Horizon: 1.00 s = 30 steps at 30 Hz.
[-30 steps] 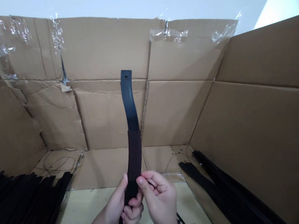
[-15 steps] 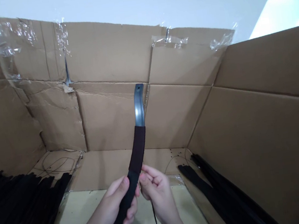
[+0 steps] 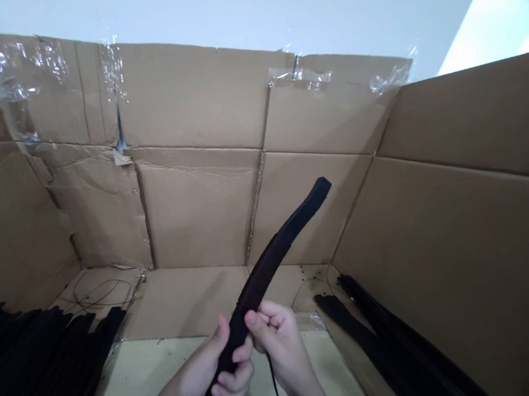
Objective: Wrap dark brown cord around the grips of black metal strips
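Note:
A long, curved dark strip (image 3: 268,263) slants up and to the right in front of me. Its middle section has a brownish-black wrap and its narrow tip looks black. My left hand (image 3: 205,366) is closed around the lower part, thumb on the near side and fingers curled round it. My right hand (image 3: 280,344) pinches the strip's right edge just above, its thumb against the covering. From below the right fingers hangs a thin black cord (image 3: 275,389); its upper end is hidden by the hand.
Tall cardboard walls (image 3: 199,212) with clear tape surround a pale work surface (image 3: 154,365). Many black strips (image 3: 36,380) are stacked at the left, and more long black strips (image 3: 382,337) lie at the right. Loose thin wire (image 3: 97,292) curls in the back left corner.
The strip has turned: its tip swung right and down, and the shiny grey metal face with a hole no longer shows. My left fingers have shifted around it.

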### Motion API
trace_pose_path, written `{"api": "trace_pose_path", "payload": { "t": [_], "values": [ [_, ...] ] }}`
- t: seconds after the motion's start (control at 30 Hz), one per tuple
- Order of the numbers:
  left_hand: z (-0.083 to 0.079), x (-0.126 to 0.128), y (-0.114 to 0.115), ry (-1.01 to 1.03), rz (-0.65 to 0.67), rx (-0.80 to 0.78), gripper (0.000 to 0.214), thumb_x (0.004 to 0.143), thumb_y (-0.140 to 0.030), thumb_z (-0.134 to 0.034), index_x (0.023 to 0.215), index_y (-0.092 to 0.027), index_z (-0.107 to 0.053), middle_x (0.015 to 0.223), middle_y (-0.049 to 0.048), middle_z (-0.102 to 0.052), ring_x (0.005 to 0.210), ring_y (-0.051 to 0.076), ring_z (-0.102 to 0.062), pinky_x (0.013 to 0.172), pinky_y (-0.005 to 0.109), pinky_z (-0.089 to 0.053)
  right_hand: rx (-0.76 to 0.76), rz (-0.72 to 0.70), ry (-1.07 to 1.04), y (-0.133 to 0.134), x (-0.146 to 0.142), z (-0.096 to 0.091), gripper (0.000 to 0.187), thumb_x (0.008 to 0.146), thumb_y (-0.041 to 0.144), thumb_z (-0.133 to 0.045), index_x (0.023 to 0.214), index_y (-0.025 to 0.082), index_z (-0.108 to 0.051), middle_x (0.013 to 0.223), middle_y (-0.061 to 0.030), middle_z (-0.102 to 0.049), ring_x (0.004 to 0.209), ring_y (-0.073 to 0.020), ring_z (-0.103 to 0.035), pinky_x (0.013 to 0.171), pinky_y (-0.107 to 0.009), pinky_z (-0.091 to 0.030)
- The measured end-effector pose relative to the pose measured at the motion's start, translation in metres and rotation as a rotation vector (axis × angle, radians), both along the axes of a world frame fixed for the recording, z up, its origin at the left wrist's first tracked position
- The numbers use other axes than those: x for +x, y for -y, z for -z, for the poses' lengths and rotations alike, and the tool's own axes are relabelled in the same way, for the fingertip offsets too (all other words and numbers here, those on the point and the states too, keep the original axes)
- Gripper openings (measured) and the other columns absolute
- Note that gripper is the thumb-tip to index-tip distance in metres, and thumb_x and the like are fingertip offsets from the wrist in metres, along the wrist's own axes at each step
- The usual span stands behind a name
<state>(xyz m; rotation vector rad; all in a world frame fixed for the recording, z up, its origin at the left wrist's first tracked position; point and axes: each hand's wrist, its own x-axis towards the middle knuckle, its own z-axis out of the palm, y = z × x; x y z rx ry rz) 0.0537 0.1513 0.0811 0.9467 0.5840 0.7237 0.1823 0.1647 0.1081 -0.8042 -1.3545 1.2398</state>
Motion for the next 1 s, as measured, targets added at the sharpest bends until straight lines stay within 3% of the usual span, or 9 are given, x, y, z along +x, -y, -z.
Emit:
{"api": "trace_pose_path", "payload": {
  "t": [0.17,0.27,0.37,0.5,0.57,0.7,0.8,0.9,1.0],
  "values": [
    [0.0,-0.002,-0.007,-0.084,-0.355,0.172,0.059,0.076,-0.074,-0.057,0.078,-0.016,-0.045,0.056,-0.0061,-0.041,0.048,0.003,-0.036,0.046,0.013,-0.027,0.072,0.104,-0.01,-0.001,0.001,-0.001,0.045,0.078,0.054,-0.069,0.065,0.012,-0.061,0.046,0.005,-0.037,0.039,-0.0049,-0.029,0.038,-0.018,-0.025],
    [-0.002,-0.008,-0.005,-0.085,-0.167,0.046,0.063,0.074,-0.079,-0.051,0.077,-0.017,-0.047,0.048,-0.0086,-0.034,0.037,0.004,-0.023,0.037,0.017,-0.018,0.017,-0.105,-0.068,0.003,0.003,0.0,0.045,0.072,0.055,-0.075,0.086,0.012,-0.073,0.046,0.0062,-0.038,0.038,-0.0039,-0.027,0.037,-0.017,-0.027],
    [-0.001,-0.006,-0.002,-0.051,0.041,-0.053,0.068,0.069,-0.086,-0.046,0.078,-0.018,-0.048,0.043,-0.0089,-0.032,0.034,0.006,-0.022,0.035,0.02,-0.017,-0.012,-0.121,-0.132,0.006,0.004,0.002,0.045,0.068,0.051,-0.08,0.096,0.016,-0.076,0.057,-0.0006,-0.06,0.044,-0.0078,-0.049,0.043,-0.018,-0.041],
    [-0.001,0.005,0.002,-0.179,-0.388,0.285,0.057,0.082,-0.073,-0.048,0.091,-0.017,-0.05,0.062,-0.0025,-0.048,0.053,0.009,-0.041,0.048,0.02,-0.03,-0.029,0.166,-0.169,0.004,0.002,0.003,0.034,0.064,0.042,-0.085,0.085,0.016,-0.077,0.079,-0.0095,-0.074,0.07,-0.0162,-0.067,0.065,-0.023,-0.054],
    [-0.004,0.006,0.005,-0.217,-0.494,0.37,0.052,0.081,-0.066,-0.057,0.096,-0.017,-0.051,0.072,-0.0014,-0.048,0.061,0.009,-0.041,0.054,0.019,-0.03,-0.055,0.168,-0.161,0.002,0.004,0.001,0.039,0.062,0.044,-0.086,0.086,0.015,-0.076,0.078,-0.0095,-0.073,0.067,-0.0152,-0.065,0.061,-0.021,-0.052],
    [-0.007,-0.002,0.008,-0.011,-0.178,0.164,0.062,0.074,-0.072,-0.06,0.096,-0.015,-0.05,0.063,-0.0069,-0.032,0.05,0.005,-0.024,0.046,0.018,-0.017,-0.024,0.005,-0.073,0.004,0.011,-0.002,0.049,0.071,0.054,-0.077,0.093,0.01,-0.075,0.053,-0.0016,-0.057,0.04,-0.0043,-0.037,0.038,-0.015,-0.029],
    [-0.002,-0.001,0.003,0.074,0.001,0.052,0.065,0.076,-0.079,-0.05,0.089,-0.015,-0.048,0.056,-0.0082,-0.032,0.043,0.004,-0.021,0.043,0.019,-0.014,0.055,0.116,-0.007,0.008,0.005,-0.001,0.044,0.077,0.053,-0.071,0.082,0.009,-0.072,0.049,0.0,-0.051,0.038,-0.0055,-0.038,0.037,-0.016,-0.027],
    [0.001,0.005,0.0,-0.11,-0.223,0.228,0.059,0.085,-0.074,-0.04,0.078,-0.016,-0.046,0.056,-0.0021,-0.044,0.048,0.008,-0.04,0.049,0.021,-0.031,0.067,0.251,-0.029,0.009,-0.006,0.004,0.039,0.08,0.05,-0.069,0.079,0.011,-0.069,0.054,-0.0011,-0.054,0.038,-0.0061,-0.039,0.036,-0.018,-0.03],
    [-0.001,0.002,0.003,-0.263,-0.442,0.345,0.055,0.087,-0.069,-0.044,0.075,-0.016,-0.046,0.054,-0.0033,-0.043,0.048,0.007,-0.039,0.049,0.02,-0.029,0.05,0.167,-0.066,0.008,-0.01,0.007,0.043,0.08,0.053,-0.069,0.089,0.011,-0.07,0.056,-0.0003,-0.052,0.04,-0.0053,-0.036,0.037,-0.017,-0.028]
  ]
}}
